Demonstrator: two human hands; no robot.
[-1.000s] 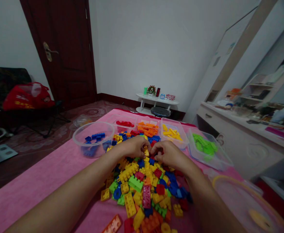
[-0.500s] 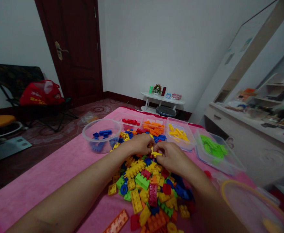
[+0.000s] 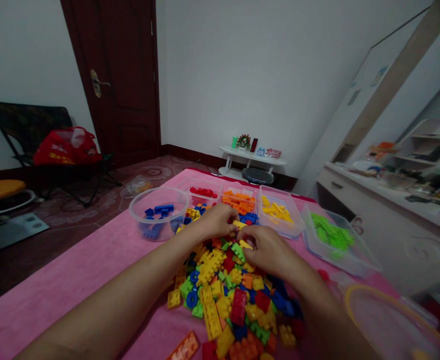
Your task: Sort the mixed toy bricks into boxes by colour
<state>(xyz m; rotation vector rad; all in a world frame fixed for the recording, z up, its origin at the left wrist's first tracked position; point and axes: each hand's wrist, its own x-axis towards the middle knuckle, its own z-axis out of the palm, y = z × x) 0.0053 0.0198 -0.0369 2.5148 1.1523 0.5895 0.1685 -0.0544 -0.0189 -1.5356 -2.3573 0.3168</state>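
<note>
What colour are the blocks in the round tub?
The blocks are blue, clearest in the head view.

1. A room in a home: a dark wooden door (image 3: 118, 65) stands at 10 o'clock, a folding chair (image 3: 24, 115) bearing a red bag (image 3: 69, 145) at 9.
2. A potted plant (image 3: 244, 141) decorates a low white stand (image 3: 235, 151) near 12.
3. A cluttered dresser (image 3: 377, 225) lines 3 o'clock; toy bricks (image 3: 210, 267) cover pink cloth (image 3: 110, 265) at 6.
</note>
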